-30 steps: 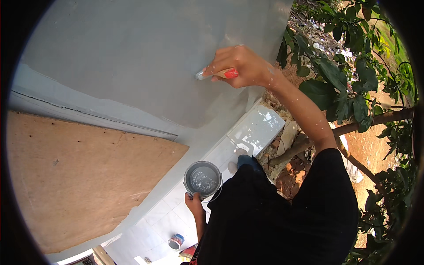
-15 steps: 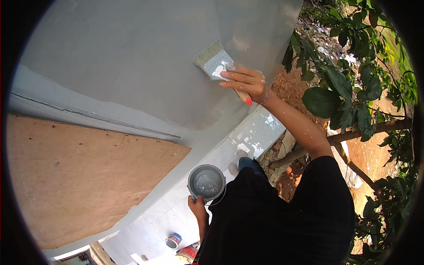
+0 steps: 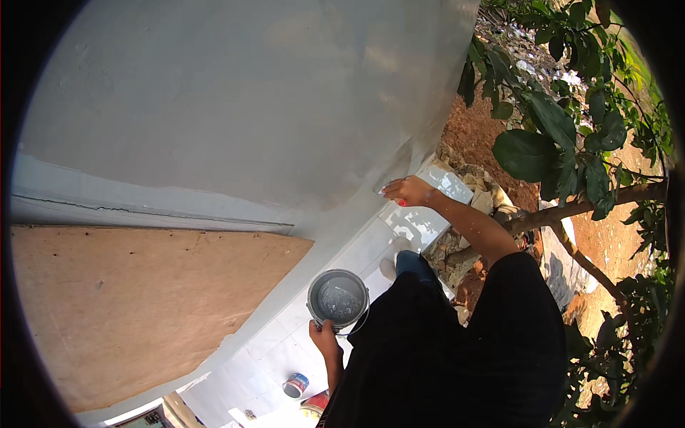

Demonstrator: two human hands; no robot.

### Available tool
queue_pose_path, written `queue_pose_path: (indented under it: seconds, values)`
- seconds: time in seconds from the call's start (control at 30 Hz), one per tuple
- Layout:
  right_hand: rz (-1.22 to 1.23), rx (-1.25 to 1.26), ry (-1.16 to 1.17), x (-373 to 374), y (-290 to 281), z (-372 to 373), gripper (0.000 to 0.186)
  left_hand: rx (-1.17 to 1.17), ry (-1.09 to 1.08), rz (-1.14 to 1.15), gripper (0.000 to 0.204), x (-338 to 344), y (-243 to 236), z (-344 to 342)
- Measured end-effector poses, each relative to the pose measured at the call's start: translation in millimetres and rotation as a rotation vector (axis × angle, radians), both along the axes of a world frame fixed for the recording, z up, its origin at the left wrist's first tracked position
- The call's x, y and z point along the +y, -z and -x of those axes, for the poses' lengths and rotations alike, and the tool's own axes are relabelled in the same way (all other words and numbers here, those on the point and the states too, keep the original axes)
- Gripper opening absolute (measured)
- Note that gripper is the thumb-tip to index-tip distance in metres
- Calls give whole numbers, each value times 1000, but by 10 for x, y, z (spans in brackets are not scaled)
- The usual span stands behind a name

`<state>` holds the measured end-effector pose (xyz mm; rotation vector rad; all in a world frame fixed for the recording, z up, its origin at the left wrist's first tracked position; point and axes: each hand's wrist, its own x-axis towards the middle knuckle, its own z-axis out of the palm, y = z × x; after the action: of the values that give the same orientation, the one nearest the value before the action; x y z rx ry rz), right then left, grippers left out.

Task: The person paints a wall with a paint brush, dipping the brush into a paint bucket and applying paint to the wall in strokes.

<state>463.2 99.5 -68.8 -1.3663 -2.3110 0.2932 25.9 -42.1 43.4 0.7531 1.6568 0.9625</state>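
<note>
My left hand (image 3: 325, 338) grips the rim of a small dark grey bucket (image 3: 315, 318) with a wire handle; grey paint lies in its bottom. Farther off and to the right, my right hand (image 3: 409, 191) is closed around a paintbrush (image 3: 402, 202). Only the red end of its handle shows plainly, while the bristles are mostly hidden beyond my fingers. The brush is at the lower right edge of a grey wall (image 3: 235, 100), beside the tiled ledge. Whether the bristles touch the wall, I cannot tell.
A brown wooden board (image 3: 157, 299) covers part of the wall at left. White floor tiles (image 3: 264, 357) carry a small paint can (image 3: 295, 385) and a red container (image 3: 314, 404). Leafy branches (image 3: 571, 214) reach in at right, above rubble (image 3: 467, 178) and reddish soil.
My right hand has carried the brush down the wall toward the ledge, turning it so the bristles hardly show. The bucket stays in my left hand as the view shifts slightly.
</note>
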Motion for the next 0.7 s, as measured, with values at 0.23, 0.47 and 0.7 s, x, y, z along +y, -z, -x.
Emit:
queue_pose_path:
  seconds: [0.23, 0.47, 0.7]
  values:
    - [376, 295, 741, -79, 158, 62, 21, -29, -35, -11, 11, 48, -78, -124]
    - [520, 1789, 1390, -731, 790, 212, 26, -11, -12, 30, 12, 37, -35, -51]
    - [822, 2245, 1062, -1209, 1116, 490, 31, 46, 62, 46, 12, 124, -58, -81]
